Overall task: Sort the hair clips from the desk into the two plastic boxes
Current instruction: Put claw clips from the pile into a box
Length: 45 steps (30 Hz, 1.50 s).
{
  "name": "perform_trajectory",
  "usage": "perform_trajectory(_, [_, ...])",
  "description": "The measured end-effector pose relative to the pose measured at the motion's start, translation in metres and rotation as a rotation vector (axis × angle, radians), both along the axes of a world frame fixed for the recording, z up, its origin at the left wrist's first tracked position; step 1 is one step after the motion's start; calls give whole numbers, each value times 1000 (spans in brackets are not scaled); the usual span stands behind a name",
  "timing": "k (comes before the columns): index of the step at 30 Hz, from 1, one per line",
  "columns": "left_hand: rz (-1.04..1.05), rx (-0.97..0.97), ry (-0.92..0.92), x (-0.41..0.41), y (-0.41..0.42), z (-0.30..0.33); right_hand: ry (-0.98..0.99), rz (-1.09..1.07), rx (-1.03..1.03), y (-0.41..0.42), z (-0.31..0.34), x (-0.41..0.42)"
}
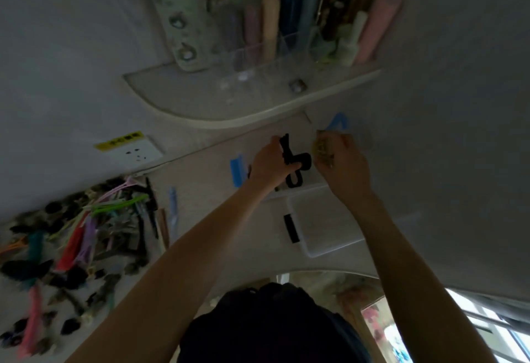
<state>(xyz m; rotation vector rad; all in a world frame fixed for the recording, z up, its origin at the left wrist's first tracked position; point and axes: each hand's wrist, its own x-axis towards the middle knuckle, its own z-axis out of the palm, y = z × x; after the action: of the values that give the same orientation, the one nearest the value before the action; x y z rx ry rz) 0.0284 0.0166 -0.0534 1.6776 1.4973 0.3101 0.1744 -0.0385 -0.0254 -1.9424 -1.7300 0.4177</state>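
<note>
My left hand (269,166) grips a black claw clip (292,161) above the far plastic box (312,183). My right hand (342,161) holds a speckled yellowish clip (323,148) just to the right of it, also over that far box. The near clear plastic box (324,225) lies below my hands and has a black clip (291,228) along its left side. A large pile of hair clips (80,236) in many colours covers the desk at the left.
A blue clip (237,169) lies left of my left hand, and another blue one (338,122) sits by the wall. A curved shelf (229,98) with a clear organiser of combs hangs above. A wall socket (134,150) is at the left.
</note>
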Motion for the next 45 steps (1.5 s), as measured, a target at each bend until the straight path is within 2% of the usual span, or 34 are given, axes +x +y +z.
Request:
perform_trajectory(5, [-84,54,117,3,-1,-2,19,74,-39,4,-7,0])
perform_trajectory(11, [-199,286,255,-31,-7,0,73,91,-51,9,-14,-7])
perform_trajectory(13, [-241,329,309,-38,-6,-3,3,96,-77,11,-18,-9])
perform_trajectory(17, [-393,410,377,-46,-9,-11,-276,131,-266,14,-19,-16])
perform_trajectory(19, [-406,441,371,-48,-12,-11,-312,123,-224,14,-16,-21])
perform_trajectory(21, [-383,516,360,-52,-13,-10,-289,100,-72,13,-13,-25])
perform_trajectory(23, [-319,617,360,-61,-16,-10,-279,117,-30,10,-10,-27])
perform_trajectory(25, [-222,640,351,-75,-20,-13,-260,192,-123,9,-13,-33])
perform_trajectory(30, [-81,500,236,-95,-27,-23,-323,274,-397,21,-32,-54])
perform_trajectory(35, [-61,424,138,-94,-32,-26,-253,303,-461,22,-33,-55])
perform_trajectory(38, [-21,399,26,-100,-35,-19,-209,283,-364,14,-28,-55])
perform_trajectory(40, [44,421,-36,-117,-42,-11,-159,266,-190,6,-20,-66])
perform_trajectory(42, [138,511,-32,-148,-58,-4,-22,297,-44,-5,-8,-98])
perform_trajectory(45, [357,583,12,-204,-97,2,165,417,-99,-27,-8,-159])
